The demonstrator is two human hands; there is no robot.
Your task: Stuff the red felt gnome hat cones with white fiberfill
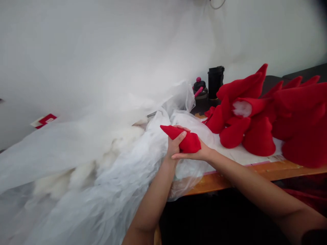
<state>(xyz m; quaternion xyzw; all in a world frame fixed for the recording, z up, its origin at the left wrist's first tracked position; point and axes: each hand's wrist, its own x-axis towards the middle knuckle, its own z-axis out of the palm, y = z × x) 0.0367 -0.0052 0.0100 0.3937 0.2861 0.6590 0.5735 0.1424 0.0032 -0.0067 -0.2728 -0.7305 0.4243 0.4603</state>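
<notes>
Both my hands hold one small red felt cone (186, 139) over the table's left end. My left hand (174, 145) grips it from the left, fingers wrapped round its body. My right hand (196, 153) cups it from underneath, palm up. The cone's pointed tip aims left, toward a large clear plastic bag (107, 177) full of white stuffing fibre (84, 170). The bag's open mouth lies just beside my hands.
A heap of red stuffed cones (268, 115) lies on the wooden table (276, 170) to the right; one shows white filling. A black cup (216, 81) and a dark bottle with a pink cap (199, 89) stand at the back by the white wall.
</notes>
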